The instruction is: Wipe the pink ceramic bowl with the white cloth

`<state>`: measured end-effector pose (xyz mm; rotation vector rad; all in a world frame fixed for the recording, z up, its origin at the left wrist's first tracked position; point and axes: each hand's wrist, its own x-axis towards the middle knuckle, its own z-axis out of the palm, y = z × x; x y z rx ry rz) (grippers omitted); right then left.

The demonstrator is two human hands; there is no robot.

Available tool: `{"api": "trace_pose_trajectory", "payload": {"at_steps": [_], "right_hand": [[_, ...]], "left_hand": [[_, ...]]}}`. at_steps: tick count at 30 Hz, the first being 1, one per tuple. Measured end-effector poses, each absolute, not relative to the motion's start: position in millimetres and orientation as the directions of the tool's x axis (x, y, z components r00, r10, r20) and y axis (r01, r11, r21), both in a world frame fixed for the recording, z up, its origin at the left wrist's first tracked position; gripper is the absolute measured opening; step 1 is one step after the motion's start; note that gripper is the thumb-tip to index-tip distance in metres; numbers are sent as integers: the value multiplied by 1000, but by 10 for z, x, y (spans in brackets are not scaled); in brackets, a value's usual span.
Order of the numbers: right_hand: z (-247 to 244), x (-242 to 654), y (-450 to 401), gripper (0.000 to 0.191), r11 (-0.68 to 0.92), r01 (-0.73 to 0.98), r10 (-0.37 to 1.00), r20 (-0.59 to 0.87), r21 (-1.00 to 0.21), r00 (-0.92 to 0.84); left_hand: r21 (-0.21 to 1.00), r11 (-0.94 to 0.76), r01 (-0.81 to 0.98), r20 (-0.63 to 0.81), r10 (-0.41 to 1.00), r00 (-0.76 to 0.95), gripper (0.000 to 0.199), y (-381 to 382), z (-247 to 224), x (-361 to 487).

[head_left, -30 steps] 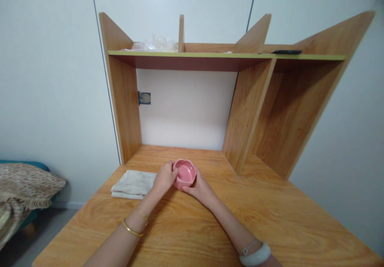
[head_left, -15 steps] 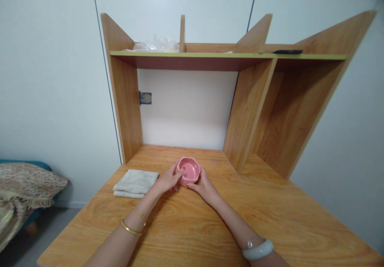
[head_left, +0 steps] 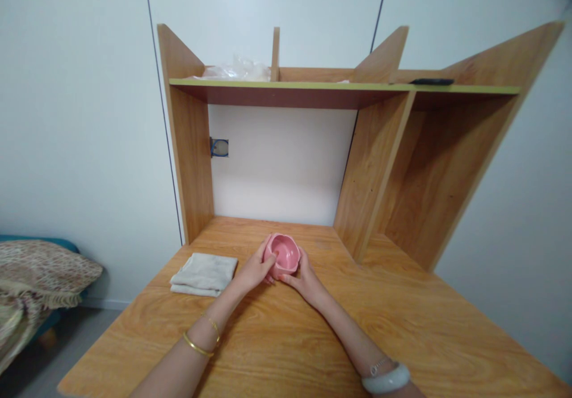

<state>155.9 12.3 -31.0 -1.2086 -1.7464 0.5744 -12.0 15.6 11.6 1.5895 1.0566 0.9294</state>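
Observation:
A pink bowl [head_left: 286,255] with a wavy, petal-like rim is held between both hands above the wooden desk [head_left: 277,338]. Its hollow is tipped partly toward me and looks empty. My left hand [head_left: 256,269] grips the left side, thumb over the rim and the other fingers around the outside. On the right side, my right hand [head_left: 308,280] is closed on the bowl, its thumb at the near lower edge. To the left of my left hand lies a folded pale grey cloth [head_left: 204,274], apart from the bowl.
A wooden shelf unit [head_left: 370,189] rises from the back of the desk. Clear plastic bags [head_left: 239,69] and a flat black object [head_left: 431,81] lie on its upper shelf. An open wall socket box [head_left: 220,148] shows wires. At the far left is a patterned blanket [head_left: 44,267].
The bowl is tilted slightly more toward me, turned in both hands. The whole view has shifted a little.

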Motion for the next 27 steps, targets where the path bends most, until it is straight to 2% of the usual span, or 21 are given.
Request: {"api": "trace_pose_trajectory", "payload": {"at_steps": [7,16,20,22,24,27], "right_hand": [[-271,1558,72,86,387,507,919,368,-770,-143],[-242,1534,34,78,468,394,882,449,-791,-147],[-94,1555,0,71,384,494,891,454,-780,24],[71,1519,-39,64,401,558,841,534,-727,91],[286,1396,-99,55,445,636,773,629,-630,82],[602,1014,-219,34,490,732,780,613,-473,-126]], "left_hand": [[968,-138,211,70,952,299,65,159,38,-122],[953,-216,214,157,952,265,64,139,29,-113],[949,-214,231,157,957,244,63,142,20,-134],[949,-212,232,158,960,233,62,149,14,-143],[949,-225,219,174,958,229,61,164,4,-144],[928,-310,207,266,940,214,56,194,-14,-125]]}}
